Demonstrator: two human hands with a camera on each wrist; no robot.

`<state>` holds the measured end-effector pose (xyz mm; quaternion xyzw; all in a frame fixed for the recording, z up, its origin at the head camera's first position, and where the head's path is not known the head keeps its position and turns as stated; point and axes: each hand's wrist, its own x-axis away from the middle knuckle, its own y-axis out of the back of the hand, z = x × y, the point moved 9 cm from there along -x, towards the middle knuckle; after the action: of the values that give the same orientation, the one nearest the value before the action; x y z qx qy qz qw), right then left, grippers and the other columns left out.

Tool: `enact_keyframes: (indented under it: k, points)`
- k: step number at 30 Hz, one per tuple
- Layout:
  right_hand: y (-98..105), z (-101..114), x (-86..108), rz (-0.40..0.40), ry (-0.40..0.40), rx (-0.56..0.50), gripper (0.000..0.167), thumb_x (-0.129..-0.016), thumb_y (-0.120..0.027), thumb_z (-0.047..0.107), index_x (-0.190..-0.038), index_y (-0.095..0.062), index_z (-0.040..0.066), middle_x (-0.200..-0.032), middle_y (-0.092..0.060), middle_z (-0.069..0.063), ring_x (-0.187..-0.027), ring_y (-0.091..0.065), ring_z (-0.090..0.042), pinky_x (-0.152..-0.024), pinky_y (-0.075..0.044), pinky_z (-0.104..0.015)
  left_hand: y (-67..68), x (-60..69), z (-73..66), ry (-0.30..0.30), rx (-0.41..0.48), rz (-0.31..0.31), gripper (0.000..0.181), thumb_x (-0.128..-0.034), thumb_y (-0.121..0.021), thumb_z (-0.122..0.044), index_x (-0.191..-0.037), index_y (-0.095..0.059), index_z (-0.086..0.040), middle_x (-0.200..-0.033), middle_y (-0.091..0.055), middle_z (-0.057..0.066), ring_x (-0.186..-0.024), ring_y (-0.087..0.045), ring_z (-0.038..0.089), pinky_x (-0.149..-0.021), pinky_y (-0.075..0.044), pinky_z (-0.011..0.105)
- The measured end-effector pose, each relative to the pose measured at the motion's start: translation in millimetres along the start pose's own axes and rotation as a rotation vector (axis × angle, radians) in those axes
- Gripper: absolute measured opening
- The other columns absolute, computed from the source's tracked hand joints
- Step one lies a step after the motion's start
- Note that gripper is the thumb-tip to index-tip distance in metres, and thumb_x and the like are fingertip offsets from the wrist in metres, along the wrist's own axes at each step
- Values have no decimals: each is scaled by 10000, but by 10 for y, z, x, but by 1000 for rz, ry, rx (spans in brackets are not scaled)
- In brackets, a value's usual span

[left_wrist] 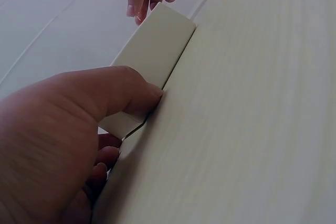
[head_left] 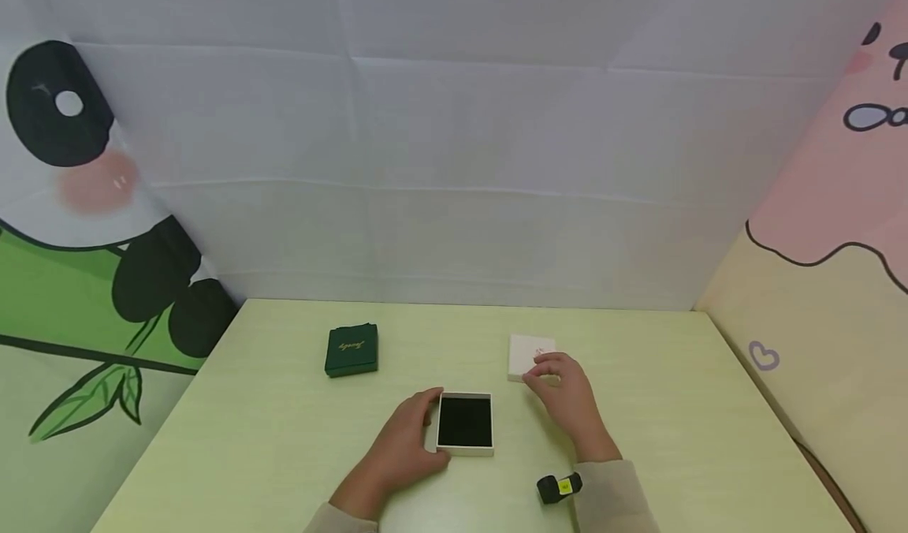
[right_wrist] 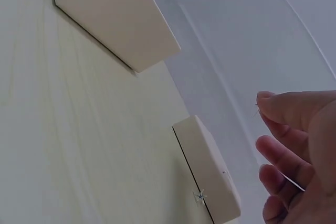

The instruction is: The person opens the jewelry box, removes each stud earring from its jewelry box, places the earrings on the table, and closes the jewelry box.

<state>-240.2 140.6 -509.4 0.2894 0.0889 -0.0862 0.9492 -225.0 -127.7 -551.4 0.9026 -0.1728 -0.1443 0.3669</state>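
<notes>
My left hand [head_left: 406,446] grips the left side of a white box with a black inside [head_left: 464,421]; in the left wrist view its thumb presses along the white box's side [left_wrist: 157,40]. My right hand [head_left: 567,399] is above the near right edge of a flat white box or lid [head_left: 526,352]. The right wrist view shows thumb and index finger of the right hand [right_wrist: 310,145] pinching a very fine strand. A small star-shaped ornament [right_wrist: 200,198] appears below, against the white piece's side [right_wrist: 207,174]; whether strand and ornament join, I cannot tell.
A dark green box with gold lettering [head_left: 351,350] stands at the back left of the pale table [head_left: 269,438]. A white cloth [head_left: 454,202] hangs behind, with printed panels at both sides. A black device with a yellow label [head_left: 560,487] is at the right wrist.
</notes>
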Motion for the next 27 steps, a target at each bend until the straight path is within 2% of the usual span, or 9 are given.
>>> enact_keyframes:
  k: [4, 9, 11, 17, 27]
  points:
    - [-7, 19, 13, 8, -7, 1, 101, -918, -776, 141, -824, -767, 106, -1170, -649, -67, -1227, -555, -320, -1057, -391, -546, -1, 0, 10, 5, 4, 2, 873, -686, -825, -185, -1479, -472, -87, -1046, -522, -48, -969, -510, 145, -825, -454, 382]
    - [-52, -17, 21, -9, -21, 123, 107, -902, -795, 156, -809, -763, 114, -1022, -628, -38, -947, -580, -234, -860, -471, -442, -9, -3, 20, 10, 2, -5, 882, -683, -829, -188, -1484, -472, -96, -1047, -524, -52, -972, -511, 142, -832, -453, 383]
    - [-76, -48, 28, -20, -45, 181, 106, -894, -801, 166, -811, -762, 113, -991, -622, -30, -891, -568, -217, -824, -478, -427, -11, -2, 21, 9, -1, -9, 881, -682, -831, -190, -1483, -474, -99, -1046, -525, -56, -972, -512, 137, -834, -454, 378]
    - [-156, -116, 47, -32, -97, 294, 112, -881, -798, 177, -781, -766, 141, -949, -611, -6, -936, -590, -233, -863, -490, -437, -15, -15, -2, -7, -1, -10, 883, -681, -835, -195, -1478, -472, -83, -1043, -525, -51, -970, -512, 143, -829, -453, 379]
    - [-218, -95, 92, -39, -68, 406, 122, -878, -790, 184, -773, -736, 155, -842, -562, 25, -796, -544, -185, -730, -467, -385, -43, -22, -13, -1, -4, -2, 881, -680, -831, -195, -1477, -473, -86, -1062, -528, -46, -974, -510, 143, -827, -453, 386]
